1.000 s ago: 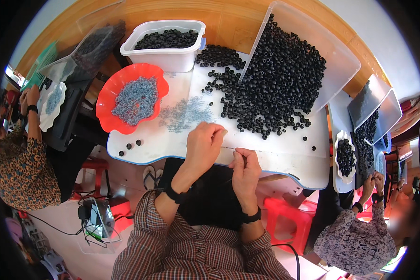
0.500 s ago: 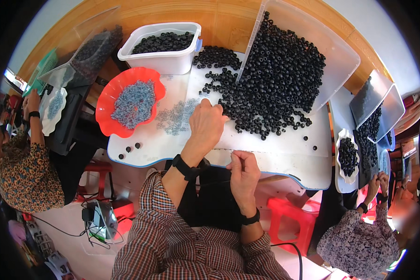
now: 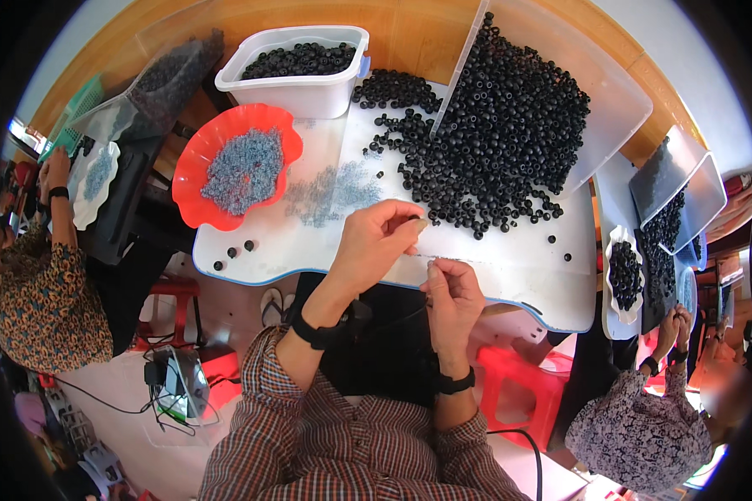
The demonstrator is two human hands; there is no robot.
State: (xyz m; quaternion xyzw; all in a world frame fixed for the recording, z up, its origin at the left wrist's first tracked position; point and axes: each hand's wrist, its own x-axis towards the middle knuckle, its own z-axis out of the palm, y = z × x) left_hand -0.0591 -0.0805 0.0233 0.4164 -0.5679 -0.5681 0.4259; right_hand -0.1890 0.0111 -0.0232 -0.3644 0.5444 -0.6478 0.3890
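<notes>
My left hand (image 3: 374,247) is closed in a pinch above the white table (image 3: 301,259), with a small black round piece (image 3: 414,219) between thumb and fingertips. Just to its right and nearer me, my right hand (image 3: 454,302) also pinches at the table's front edge. A tiny pale bit (image 3: 431,264) shows at its fingertips, too small to name. The hands are close together but apart. Ahead of them spreads a heap of small black hollow pieces (image 3: 510,125), spilling from a tipped clear bin (image 3: 614,113). Small bluish clear rings (image 3: 330,194) lie scattered left of the heap.
A red scalloped bowl (image 3: 194,179) of clear rings stands left. Behind it is a white tub (image 3: 297,96) of black pieces. Several loose black pieces (image 3: 232,252) lie front left. Co-workers sit at both sides; a red stool (image 3: 518,388) stands lower right.
My left hand has drawn back from beside the black heap toward my right hand, and the black piece now shows in its fingers. My right hand stays pinched near the table edge.
</notes>
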